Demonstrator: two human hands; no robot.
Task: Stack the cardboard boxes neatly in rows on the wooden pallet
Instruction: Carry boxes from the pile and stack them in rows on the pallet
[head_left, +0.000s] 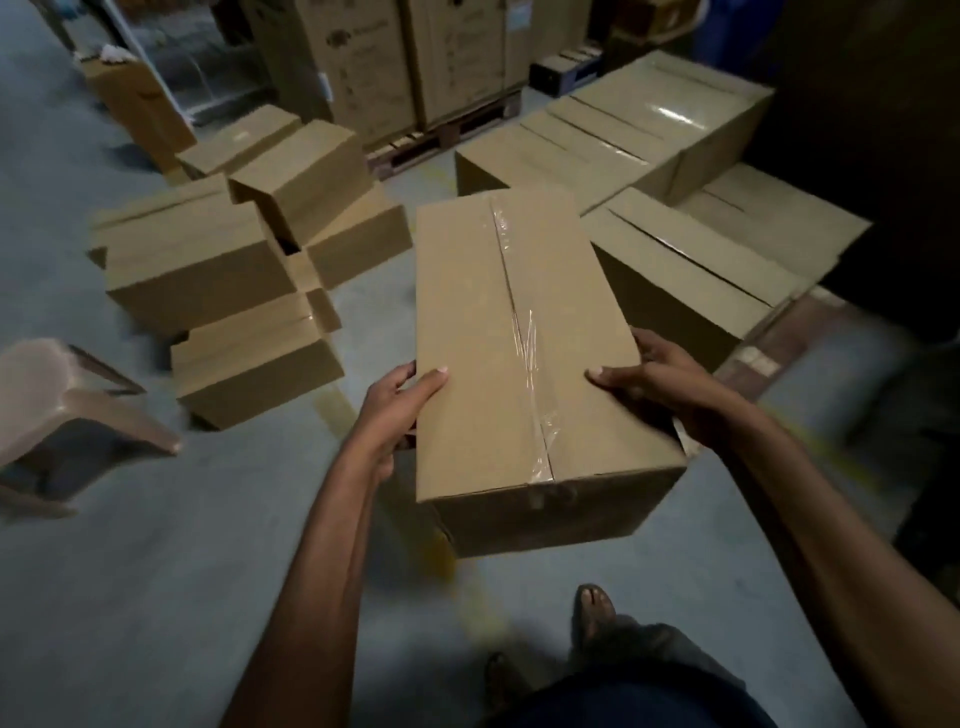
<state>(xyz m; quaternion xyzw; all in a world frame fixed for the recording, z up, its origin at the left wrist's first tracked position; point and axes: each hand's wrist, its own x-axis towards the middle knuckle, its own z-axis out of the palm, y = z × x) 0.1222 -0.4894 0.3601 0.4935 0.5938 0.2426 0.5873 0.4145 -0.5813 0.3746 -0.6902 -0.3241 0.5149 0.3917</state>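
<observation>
I carry a long taped cardboard box (498, 338) in front of me, above the floor. My left hand (397, 410) grips its left side, thumb on the top face. My right hand (660, 387) grips its right side, thumb on top. To the right, several boxes (675, 260) stand packed in rows, one stacked higher (675, 111) at the back. A strip of the wooden pallet (795, 325) shows at their near edge. A loose heap of boxes (218, 260) lies on the floor to the left.
A beige plastic chair (67, 410) stands at the left edge. Tall printed cartons (395, 57) sit on another pallet (447, 130) at the back. Grey concrete floor (182, 571) lies between the heap and the rows. My feet (592, 613) are at the bottom.
</observation>
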